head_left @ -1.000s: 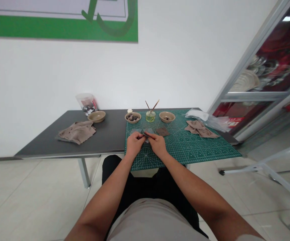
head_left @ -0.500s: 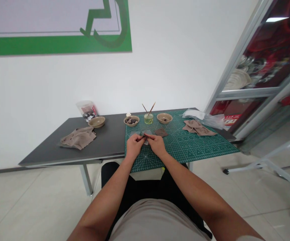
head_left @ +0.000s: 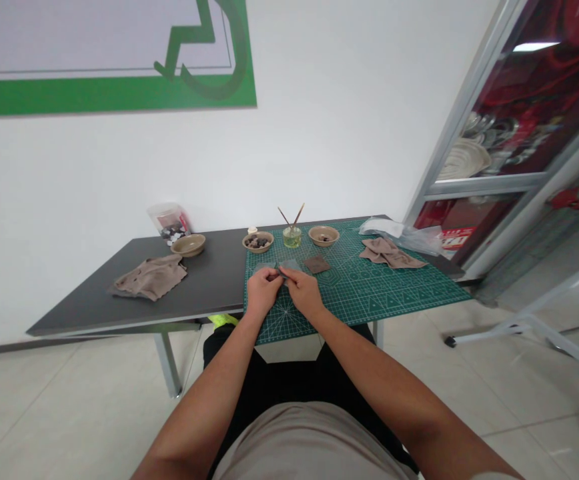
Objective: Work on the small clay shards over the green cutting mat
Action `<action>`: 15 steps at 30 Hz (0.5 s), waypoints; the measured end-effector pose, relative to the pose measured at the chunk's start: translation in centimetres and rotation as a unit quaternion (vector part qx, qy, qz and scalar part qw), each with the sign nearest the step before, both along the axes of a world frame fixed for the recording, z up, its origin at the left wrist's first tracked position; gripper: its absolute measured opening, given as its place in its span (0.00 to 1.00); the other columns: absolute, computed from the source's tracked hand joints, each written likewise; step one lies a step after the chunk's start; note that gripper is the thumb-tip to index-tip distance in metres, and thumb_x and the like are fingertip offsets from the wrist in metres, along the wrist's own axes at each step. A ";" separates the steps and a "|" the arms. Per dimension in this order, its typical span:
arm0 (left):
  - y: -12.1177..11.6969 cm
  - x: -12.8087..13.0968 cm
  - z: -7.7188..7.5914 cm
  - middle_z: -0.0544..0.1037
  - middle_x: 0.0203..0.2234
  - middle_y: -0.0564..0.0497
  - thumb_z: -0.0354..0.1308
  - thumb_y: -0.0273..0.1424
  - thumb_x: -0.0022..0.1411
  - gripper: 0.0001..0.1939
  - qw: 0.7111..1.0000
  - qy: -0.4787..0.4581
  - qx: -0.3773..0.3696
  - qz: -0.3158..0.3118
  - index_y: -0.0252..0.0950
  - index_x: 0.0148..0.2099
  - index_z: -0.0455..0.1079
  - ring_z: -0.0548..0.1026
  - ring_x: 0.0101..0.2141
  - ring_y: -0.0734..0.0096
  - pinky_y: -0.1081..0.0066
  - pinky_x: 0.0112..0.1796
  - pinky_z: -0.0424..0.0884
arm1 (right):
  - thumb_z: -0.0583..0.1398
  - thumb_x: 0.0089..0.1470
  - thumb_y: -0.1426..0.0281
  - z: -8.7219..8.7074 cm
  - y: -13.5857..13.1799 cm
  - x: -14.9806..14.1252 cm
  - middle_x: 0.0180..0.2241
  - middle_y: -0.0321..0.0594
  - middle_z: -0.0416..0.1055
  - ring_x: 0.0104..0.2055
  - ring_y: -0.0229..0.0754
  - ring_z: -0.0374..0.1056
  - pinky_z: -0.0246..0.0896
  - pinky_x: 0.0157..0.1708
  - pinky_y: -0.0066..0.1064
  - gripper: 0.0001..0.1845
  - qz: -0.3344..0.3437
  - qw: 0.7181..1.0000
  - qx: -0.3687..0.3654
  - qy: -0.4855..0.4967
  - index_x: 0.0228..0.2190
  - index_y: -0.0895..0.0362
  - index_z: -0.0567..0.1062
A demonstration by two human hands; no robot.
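My left hand [head_left: 263, 288] and my right hand [head_left: 303, 291] meet above the green cutting mat [head_left: 379, 293], fingertips pinched close together. Between them is a small dark thing, too small and too covered by the fingers to name. A clear plastic piece [head_left: 291, 264] lies on the mat just behind the fingers. To the right of it lies a small brown square of cloth [head_left: 317, 264]. Farther back are a bowl of dark, nut-like lumps [head_left: 258, 242], a glass jar of yellowish liquid [head_left: 292, 237] with two thin sticks, and a bowl [head_left: 324, 236] with a little dark matter inside.
Brown cloths lie at the left [head_left: 150, 277] and right [head_left: 390, 253]. A tan bowl [head_left: 188, 246] and a clear plastic tub [head_left: 170, 223] stand at the back left. Plastic bags [head_left: 404, 235] lie at the back right, near the wall. The dark table [head_left: 214, 280] extends leftward.
The whole view has shifted slightly, so the table appears a little farther left. My fingers have changed their hold a little, still pinched together over the mat.
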State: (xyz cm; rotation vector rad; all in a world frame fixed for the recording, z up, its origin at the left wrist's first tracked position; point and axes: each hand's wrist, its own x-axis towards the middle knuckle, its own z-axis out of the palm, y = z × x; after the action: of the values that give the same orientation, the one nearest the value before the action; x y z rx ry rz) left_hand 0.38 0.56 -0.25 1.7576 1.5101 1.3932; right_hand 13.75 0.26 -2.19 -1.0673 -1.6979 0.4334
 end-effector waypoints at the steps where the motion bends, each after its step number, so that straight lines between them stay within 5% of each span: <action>1: 0.0 0.0 -0.1 0.76 0.23 0.55 0.60 0.30 0.52 0.04 1.000 -0.003 0.002 0.000 0.37 0.28 0.75 0.71 0.26 0.73 0.73 0.31 0.64 | 0.54 0.55 0.78 0.0 0.0 0.0 0.48 0.37 0.77 0.51 0.41 0.73 0.65 0.56 0.36 0.23 -0.008 1.000 -0.003 0.003 0.47 0.50 0.79; 15: 0.1 0.0 -0.2 0.78 0.25 0.53 0.62 0.33 0.54 0.06 1.000 -0.017 -0.007 -0.008 0.36 0.31 0.76 0.73 0.26 0.72 0.73 0.31 0.66 | 0.55 0.56 0.76 0.2 0.1 0.0 0.47 0.37 0.77 0.49 0.41 0.74 0.66 0.54 0.35 0.21 -0.020 0.999 -0.029 0.024 0.47 0.50 0.79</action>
State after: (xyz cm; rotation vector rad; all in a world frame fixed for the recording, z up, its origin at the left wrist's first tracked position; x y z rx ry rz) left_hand 0.42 0.68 -0.43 1.7263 1.4812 1.3949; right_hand 13.70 0.39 -1.94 -1.1225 -1.6282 0.4826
